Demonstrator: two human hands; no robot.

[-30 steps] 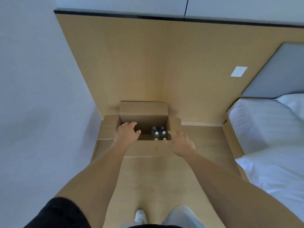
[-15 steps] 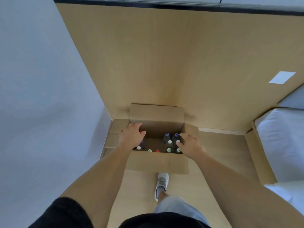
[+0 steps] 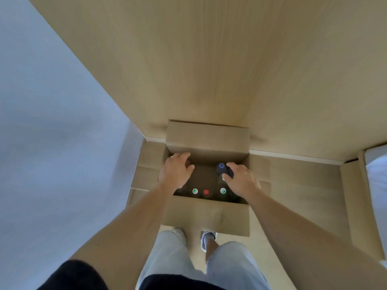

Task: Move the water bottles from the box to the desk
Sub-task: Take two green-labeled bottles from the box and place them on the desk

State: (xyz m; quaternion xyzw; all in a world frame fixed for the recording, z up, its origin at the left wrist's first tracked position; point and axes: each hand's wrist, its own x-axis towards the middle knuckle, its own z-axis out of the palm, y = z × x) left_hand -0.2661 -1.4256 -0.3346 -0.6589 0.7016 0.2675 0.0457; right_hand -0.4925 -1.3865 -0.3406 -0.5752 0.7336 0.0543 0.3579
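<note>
Both my hands have dropped into the box (image 3: 206, 216); my right hand (image 3: 240, 181) curls its grip onto a blue-capped bottle (image 3: 221, 166), my left hand (image 3: 177, 171) covers a red-capped one, hold unclear; seat each grip below the cap, then lift straight up.

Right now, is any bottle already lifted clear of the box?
No, the bottles, such as the red-capped one, sit down inside the box, and both hands reach into it.

- You see a tall wood-grain wall panel (image 3: 209, 59) filling the top and centre of the view.
- To your left stands a plain pale grey wall (image 3: 41, 122), meeting the panel at a corner.
- Below you lies a light wooden floor (image 3: 293, 185).
- At the far right edge sits a bed with white bedding (image 3: 377, 181), inside a wooden frame (image 3: 351, 195).
- Your pale trousers (image 3: 167, 258) and one white shoe (image 3: 207, 239) show at the bottom.
</note>
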